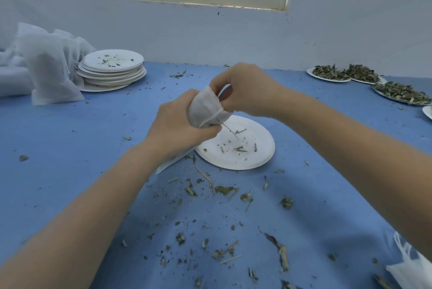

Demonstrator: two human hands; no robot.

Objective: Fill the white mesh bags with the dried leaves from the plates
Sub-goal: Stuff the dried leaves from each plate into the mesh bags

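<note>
— What sits far left?
— A heap of white mesh bags (pixel 46 64) beside a stack of used paper plates (pixel 112 71).
— And the hands?
— The left hand (pixel 180 125) grips a mesh bag (pixel 205 111) above a nearly bare plate (pixel 236 146); the right hand (pixel 245 90) pinches its mouth, perhaps the drawstring.
— Far right?
— Plates of dried leaves (pixel 402 92).

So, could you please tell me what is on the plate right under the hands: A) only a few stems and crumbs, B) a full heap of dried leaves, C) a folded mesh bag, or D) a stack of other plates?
A: the plate below the left hand and right hand, which hold the mesh bag, carries only scattered stems and crumbs.
</note>
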